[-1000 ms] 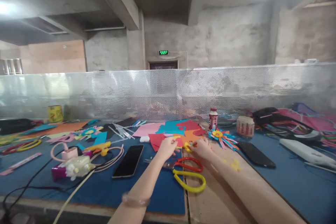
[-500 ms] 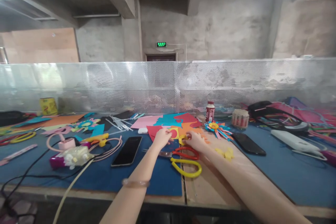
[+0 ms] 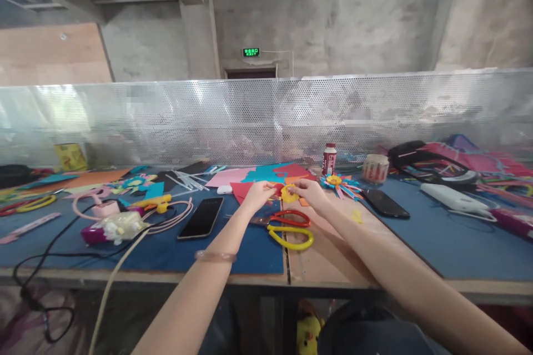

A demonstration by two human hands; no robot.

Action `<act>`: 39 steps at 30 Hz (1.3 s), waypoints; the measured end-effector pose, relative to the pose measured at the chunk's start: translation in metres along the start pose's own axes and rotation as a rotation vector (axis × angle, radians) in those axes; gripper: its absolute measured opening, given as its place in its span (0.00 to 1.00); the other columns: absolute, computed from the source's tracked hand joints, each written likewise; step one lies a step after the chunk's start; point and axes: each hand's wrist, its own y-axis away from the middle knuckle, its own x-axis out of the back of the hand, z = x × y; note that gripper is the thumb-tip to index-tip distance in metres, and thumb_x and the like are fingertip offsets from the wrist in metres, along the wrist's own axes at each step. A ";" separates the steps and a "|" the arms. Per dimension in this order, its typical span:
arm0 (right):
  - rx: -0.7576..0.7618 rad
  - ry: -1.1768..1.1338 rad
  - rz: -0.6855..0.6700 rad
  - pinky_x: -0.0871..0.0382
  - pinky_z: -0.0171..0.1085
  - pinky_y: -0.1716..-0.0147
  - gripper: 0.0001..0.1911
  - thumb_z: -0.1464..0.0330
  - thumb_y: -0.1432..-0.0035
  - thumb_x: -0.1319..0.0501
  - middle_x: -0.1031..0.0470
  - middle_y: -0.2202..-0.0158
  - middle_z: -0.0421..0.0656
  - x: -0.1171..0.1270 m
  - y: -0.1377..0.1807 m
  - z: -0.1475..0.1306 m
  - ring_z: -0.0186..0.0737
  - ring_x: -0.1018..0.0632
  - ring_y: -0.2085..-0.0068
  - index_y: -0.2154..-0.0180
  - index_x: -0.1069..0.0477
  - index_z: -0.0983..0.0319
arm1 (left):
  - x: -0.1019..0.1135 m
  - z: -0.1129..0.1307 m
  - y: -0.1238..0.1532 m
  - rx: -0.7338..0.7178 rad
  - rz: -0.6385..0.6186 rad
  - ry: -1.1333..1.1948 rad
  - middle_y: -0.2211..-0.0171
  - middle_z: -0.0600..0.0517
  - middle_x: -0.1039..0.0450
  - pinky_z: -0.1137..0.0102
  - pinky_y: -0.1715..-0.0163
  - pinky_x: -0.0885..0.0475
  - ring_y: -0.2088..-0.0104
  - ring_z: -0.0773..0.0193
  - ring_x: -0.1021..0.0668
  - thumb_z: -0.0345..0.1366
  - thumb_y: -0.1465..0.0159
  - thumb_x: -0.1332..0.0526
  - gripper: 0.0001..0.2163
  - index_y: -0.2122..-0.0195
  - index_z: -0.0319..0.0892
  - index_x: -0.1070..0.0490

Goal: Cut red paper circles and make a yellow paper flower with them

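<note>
My left hand (image 3: 257,194) and my right hand (image 3: 308,194) meet over the middle of the table. Both pinch a small yellow paper piece (image 3: 288,193) with a red scrap beside it. Just in front of my hands lie scissors (image 3: 288,227) with one red and one yellow handle loop. Behind my hands lies a pile of coloured paper sheets (image 3: 266,176) in pink, teal, red and orange. A finished paper flower (image 3: 336,182) sits just right of my right hand.
A black phone (image 3: 201,218) lies left of my hands, another phone (image 3: 383,203) to the right. A yellow glue gun (image 3: 156,202), cables and a pink charger (image 3: 102,210) are at left. A small bottle (image 3: 328,158), tape roll (image 3: 375,168) and perforated metal screen (image 3: 266,119) stand behind.
The camera has tilted down, so the table edge and floor beneath show. My hands have drawn closer together on the yellow piece, lifted slightly off the paper pile.
</note>
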 end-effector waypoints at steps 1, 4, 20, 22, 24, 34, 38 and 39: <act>0.012 -0.033 -0.010 0.38 0.32 0.75 0.16 0.57 0.54 0.36 0.28 0.73 0.40 0.000 0.001 0.000 0.33 0.31 0.73 0.70 0.29 0.64 | -0.001 0.002 0.001 -0.004 -0.017 0.004 0.68 0.47 0.22 0.74 0.76 0.29 0.66 0.61 0.20 0.34 0.42 0.40 0.06 0.64 0.38 0.30; 0.034 -0.119 -0.039 0.35 0.33 0.72 0.18 0.57 0.55 0.35 0.25 0.70 0.43 0.000 0.001 0.001 0.35 0.28 0.70 0.68 0.27 0.64 | -0.002 0.007 0.005 -0.012 -0.082 0.031 0.67 0.48 0.22 0.74 0.74 0.29 0.66 0.62 0.20 0.34 0.42 0.41 0.07 0.63 0.39 0.28; 0.039 -0.247 -0.008 0.32 0.35 0.64 0.18 0.56 0.59 0.32 0.25 0.71 0.42 -0.001 -0.002 0.001 0.37 0.26 0.67 0.72 0.26 0.64 | -0.006 0.016 0.010 -0.014 -0.300 0.275 0.64 0.44 0.22 0.69 0.66 0.27 0.64 0.60 0.21 0.37 0.41 0.44 0.12 0.61 0.38 0.26; 0.044 -0.231 -0.003 0.33 0.35 0.64 0.18 0.56 0.59 0.32 0.25 0.71 0.42 -0.001 0.000 -0.002 0.37 0.26 0.67 0.73 0.26 0.64 | -0.006 0.016 0.010 -0.015 -0.299 0.269 0.65 0.43 0.22 0.69 0.67 0.27 0.65 0.60 0.21 0.40 0.40 0.45 0.14 0.61 0.37 0.26; 0.042 -0.221 -0.001 0.33 0.36 0.64 0.18 0.56 0.59 0.32 0.25 0.71 0.43 0.000 0.001 -0.004 0.37 0.26 0.67 0.72 0.26 0.64 | -0.006 0.015 0.010 -0.030 -0.280 0.249 0.63 0.43 0.22 0.71 0.68 0.28 0.64 0.60 0.21 0.41 0.42 0.42 0.14 0.61 0.37 0.26; 0.003 -0.306 0.001 0.30 0.36 0.62 0.22 0.53 0.50 0.37 0.24 0.63 0.47 0.000 -0.002 0.005 0.39 0.24 0.62 0.62 0.26 0.65 | -0.005 0.005 0.002 -0.076 -0.169 0.203 0.63 0.48 0.22 0.72 0.68 0.28 0.65 0.63 0.22 0.38 0.44 0.38 0.10 0.65 0.39 0.24; -0.044 -0.332 0.013 0.29 0.35 0.66 0.25 0.49 0.45 0.43 0.25 0.60 0.49 0.002 -0.003 0.008 0.39 0.24 0.62 0.59 0.27 0.65 | -0.004 0.004 0.001 -0.091 -0.130 0.218 0.63 0.47 0.23 0.72 0.68 0.27 0.64 0.63 0.22 0.38 0.44 0.39 0.10 0.64 0.38 0.25; -0.049 -0.330 0.010 0.29 0.35 0.67 0.26 0.49 0.45 0.43 0.25 0.59 0.49 0.002 -0.003 0.007 0.39 0.24 0.62 0.58 0.27 0.64 | -0.004 0.005 0.001 -0.093 -0.119 0.219 0.63 0.47 0.23 0.72 0.68 0.27 0.63 0.63 0.22 0.38 0.43 0.39 0.10 0.64 0.38 0.25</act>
